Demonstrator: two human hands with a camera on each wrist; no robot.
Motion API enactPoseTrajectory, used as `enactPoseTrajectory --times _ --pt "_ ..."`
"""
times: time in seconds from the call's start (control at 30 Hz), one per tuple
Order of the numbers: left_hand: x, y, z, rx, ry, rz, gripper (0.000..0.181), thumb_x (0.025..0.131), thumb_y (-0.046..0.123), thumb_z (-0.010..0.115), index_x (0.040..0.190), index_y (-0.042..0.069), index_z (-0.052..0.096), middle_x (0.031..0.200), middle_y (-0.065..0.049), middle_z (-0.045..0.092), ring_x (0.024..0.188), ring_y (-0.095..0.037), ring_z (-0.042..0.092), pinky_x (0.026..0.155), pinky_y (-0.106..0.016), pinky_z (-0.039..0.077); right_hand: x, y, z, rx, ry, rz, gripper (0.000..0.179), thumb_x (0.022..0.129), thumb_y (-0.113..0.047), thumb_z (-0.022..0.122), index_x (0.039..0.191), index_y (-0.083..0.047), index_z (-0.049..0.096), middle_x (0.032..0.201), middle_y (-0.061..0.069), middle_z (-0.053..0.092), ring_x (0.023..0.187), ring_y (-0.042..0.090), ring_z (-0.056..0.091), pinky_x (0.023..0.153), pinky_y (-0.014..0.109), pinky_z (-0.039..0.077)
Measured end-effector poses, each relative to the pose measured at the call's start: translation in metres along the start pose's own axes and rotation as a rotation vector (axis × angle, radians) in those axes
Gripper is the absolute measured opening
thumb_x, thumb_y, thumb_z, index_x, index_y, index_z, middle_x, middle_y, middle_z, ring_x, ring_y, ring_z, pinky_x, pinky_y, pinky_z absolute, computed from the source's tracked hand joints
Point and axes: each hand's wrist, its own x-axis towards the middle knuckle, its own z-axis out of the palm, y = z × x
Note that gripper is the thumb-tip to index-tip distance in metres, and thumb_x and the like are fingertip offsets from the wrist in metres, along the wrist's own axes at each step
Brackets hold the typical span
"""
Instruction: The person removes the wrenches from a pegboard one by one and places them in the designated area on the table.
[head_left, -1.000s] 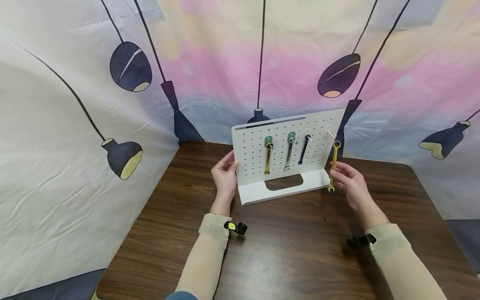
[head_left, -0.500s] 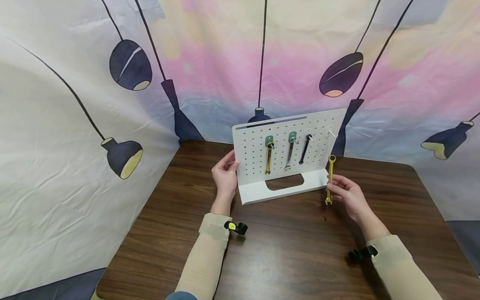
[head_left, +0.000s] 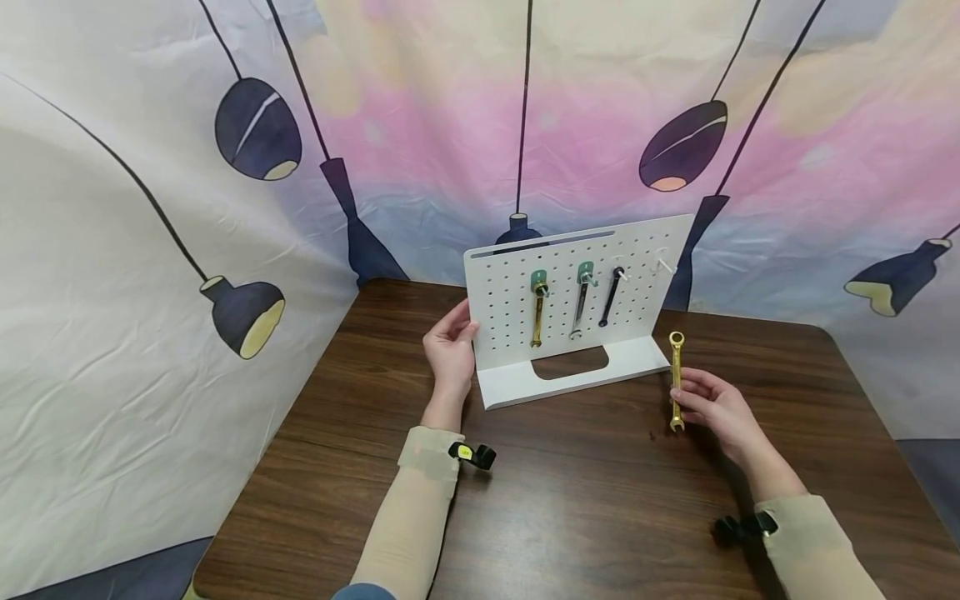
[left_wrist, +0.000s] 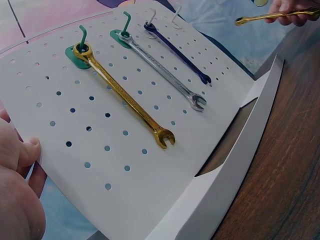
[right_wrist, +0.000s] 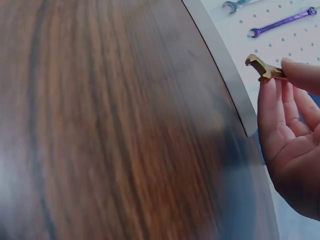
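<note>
My left hand (head_left: 452,348) grips the left edge of a white pegboard stand (head_left: 510,325), thumb on the front face. In my right hand (head_left: 716,408), a gold combination wrench (head_left: 677,375) is pinched between thumb and fingers, upright with its ring end on top. It is to the right of the stand's base. Hanging on the board's hooks are another gold wrench (left_wrist: 122,93), a silver wrench (left_wrist: 162,72) and a purple wrench (left_wrist: 180,53). A white hook (head_left: 664,265) at the far right of the board bears nothing. The right wrist view shows the held wrench's open end.
The stand is on a dark wooden table (head_left: 570,500), with an oblong cutout in its base. Behind the table hangs a cloth backdrop (head_left: 420,125) printed with lamps. Green plates (head_left: 586,271) back two of the hooks.
My right hand has carried the gold wrench down and toward me, away from the right hook, ending slightly farther right. The left hand stays on the board's edge.
</note>
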Motion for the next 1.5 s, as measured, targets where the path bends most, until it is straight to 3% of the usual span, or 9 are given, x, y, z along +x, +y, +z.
enactPoseTrajectory --times 0.27,0.47,0.93,1.23,1.5 --pt "-0.001 0.000 0.000 -0.002 0.003 -0.010 0.033 0.090 -0.013 0.078 0.118 0.006 0.083 0.103 -0.013 0.081 0.086 -0.012 0.072 0.073 -0.023 0.057 -0.006 0.005 -0.017 -0.089 -0.017 0.074 0.053 0.104 -0.008 0.072 0.145 0.013 0.047 0.106 -0.012 0.071 0.090 0.007 0.071 0.075 0.029 0.062" --pt "0.000 0.000 0.001 0.003 0.004 -0.008 0.033 0.090 -0.012 0.078 0.118 0.006 0.083 0.104 -0.013 0.081 0.085 -0.012 0.072 0.072 -0.023 0.057 -0.006 0.011 -0.024 -0.177 -0.023 0.117 0.061 0.105 -0.013 0.070 0.151 0.015 0.041 0.106 -0.010 0.069 0.089 0.006 0.070 0.076 0.029 0.062" --pt "0.000 -0.002 0.001 0.009 0.001 0.009 0.034 0.091 -0.012 0.078 0.118 0.007 0.083 0.104 -0.013 0.081 0.087 -0.012 0.073 0.073 -0.023 0.057 -0.005 0.014 -0.025 -0.242 -0.006 0.122 0.062 0.105 -0.014 0.071 0.153 0.014 0.042 0.110 -0.002 0.069 0.091 0.004 0.071 0.077 0.029 0.062" --pt "0.000 -0.002 0.001 0.006 0.000 0.011 0.034 0.091 -0.012 0.077 0.120 0.005 0.082 0.104 -0.012 0.081 0.086 -0.011 0.072 0.074 -0.022 0.057 -0.004 0.012 -0.023 -0.298 0.015 0.142 0.064 0.105 -0.017 0.072 0.151 0.016 0.044 0.118 0.011 0.070 0.088 0.002 0.069 0.077 0.026 0.061" --pt "0.000 -0.003 0.001 0.011 0.000 0.026 0.035 0.090 -0.013 0.077 0.120 0.004 0.081 0.104 -0.013 0.081 0.086 -0.011 0.072 0.076 -0.023 0.058 -0.002 0.013 -0.021 -0.307 0.039 0.165 0.063 0.105 -0.019 0.072 0.151 0.016 0.046 0.114 0.005 0.073 0.089 -0.002 0.069 0.079 0.023 0.060"
